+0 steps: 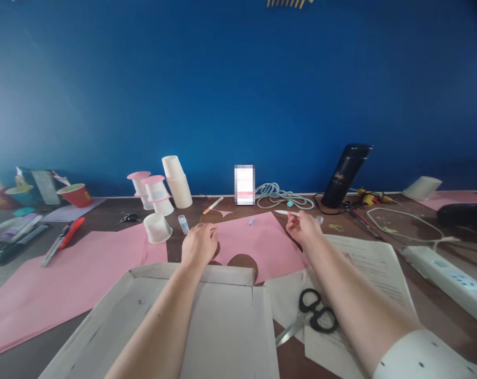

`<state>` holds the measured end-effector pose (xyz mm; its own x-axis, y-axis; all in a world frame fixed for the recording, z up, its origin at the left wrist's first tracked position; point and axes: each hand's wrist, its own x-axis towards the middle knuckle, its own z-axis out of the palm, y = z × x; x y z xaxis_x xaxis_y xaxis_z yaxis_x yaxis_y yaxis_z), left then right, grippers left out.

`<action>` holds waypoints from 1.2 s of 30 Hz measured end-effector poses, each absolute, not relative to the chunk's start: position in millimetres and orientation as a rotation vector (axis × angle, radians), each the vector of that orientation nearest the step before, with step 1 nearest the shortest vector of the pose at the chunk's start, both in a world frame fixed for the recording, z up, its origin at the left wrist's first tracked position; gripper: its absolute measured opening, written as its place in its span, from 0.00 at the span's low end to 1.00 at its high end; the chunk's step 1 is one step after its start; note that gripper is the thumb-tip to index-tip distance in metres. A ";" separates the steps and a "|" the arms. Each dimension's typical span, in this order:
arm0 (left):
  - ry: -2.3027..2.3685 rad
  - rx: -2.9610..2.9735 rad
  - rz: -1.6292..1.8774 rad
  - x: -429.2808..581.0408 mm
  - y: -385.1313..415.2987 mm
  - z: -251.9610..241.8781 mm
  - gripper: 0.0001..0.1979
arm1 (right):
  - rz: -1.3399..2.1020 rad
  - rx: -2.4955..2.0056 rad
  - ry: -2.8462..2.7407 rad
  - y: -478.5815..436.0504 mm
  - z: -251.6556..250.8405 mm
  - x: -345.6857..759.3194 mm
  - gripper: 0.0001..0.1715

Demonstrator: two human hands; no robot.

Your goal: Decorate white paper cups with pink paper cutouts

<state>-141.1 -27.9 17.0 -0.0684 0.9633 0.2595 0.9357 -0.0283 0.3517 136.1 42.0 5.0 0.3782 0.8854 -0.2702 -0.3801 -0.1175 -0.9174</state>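
My right hand pinches a slim white pen whose tip points left over the table. Beneath it lies a pink sheet of paper with rounded pieces cut out of its near edge. My left hand is at that sheet's left edge, back up and fingers curled; whatever is under them is hidden. Just left of this hand stands a small clear tube with a blue-and-white label. A small lilac cap-like piece rests on the pink sheet.
An open white box lid lies in front, with black-handled scissors at its right. White paper cups and pink-topped cup stacks stand left. A black flask, coiled cable and power strip are right.
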 end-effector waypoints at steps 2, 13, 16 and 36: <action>2.130 2.114 0.680 -140.3 -27.7 16.5 0.13 | 1.151 -1.269 -0.578 43.1 3.2 132.9 0.12; 1.810 2.227 0.581 -127.8 -28.6 10.2 0.12 | 0.919 -1.313 -1.174 37.2 1.7 95.9 0.15; 1.790 2.233 0.547 -127.2 -28.0 9.3 0.13 | 0.774 -1.287 -1.518 30.3 1.7 87.8 0.17; 1.811 2.264 0.672 -125.8 -30.3 11.8 0.12 | 0.278 -1.401 -2.148 17.2 -6.0 78.2 0.14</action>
<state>-125.8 -30.3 11.8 0.1634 0.9568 0.2405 0.8822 -0.2508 0.3985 78.2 17.2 -6.0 -0.3018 0.8923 0.3356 0.7774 0.4341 -0.4551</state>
